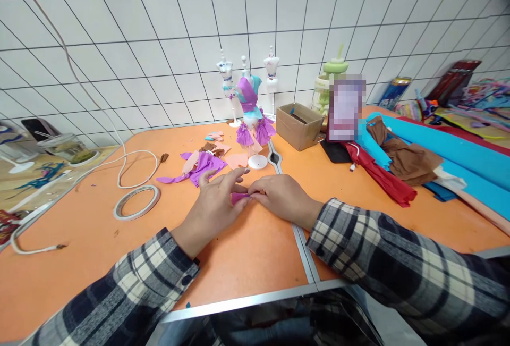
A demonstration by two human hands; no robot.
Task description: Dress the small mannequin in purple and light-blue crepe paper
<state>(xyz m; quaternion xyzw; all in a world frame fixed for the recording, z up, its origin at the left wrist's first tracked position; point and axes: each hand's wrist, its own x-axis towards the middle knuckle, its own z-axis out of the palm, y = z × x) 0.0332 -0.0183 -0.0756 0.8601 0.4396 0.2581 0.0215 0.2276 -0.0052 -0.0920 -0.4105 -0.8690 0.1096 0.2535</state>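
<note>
Between my two hands, low over the orange table, is a small piece of purple crepe paper [239,197]. My left hand [221,194] has its thumb and fingers closed around the paper's left part. My right hand [279,194] pinches the right end of it, and the fingertips of both hands meet there. Just beyond them stands a small dress form [249,99] on a round white base, wrapped in purple and light blue paper with ruffled purple pieces at the hips. Purple scraps [207,166] and pinkish scraps [238,160] lie left of its base.
Two more white dress forms stand behind. A cardboard box [298,127], a phone [346,109] and a green-lidded bottle [332,75] are at the back right. Red paper [378,178], brown paper [414,157] and blue rolls lie right. A tape roll [136,202] and white cable [119,170] lie left.
</note>
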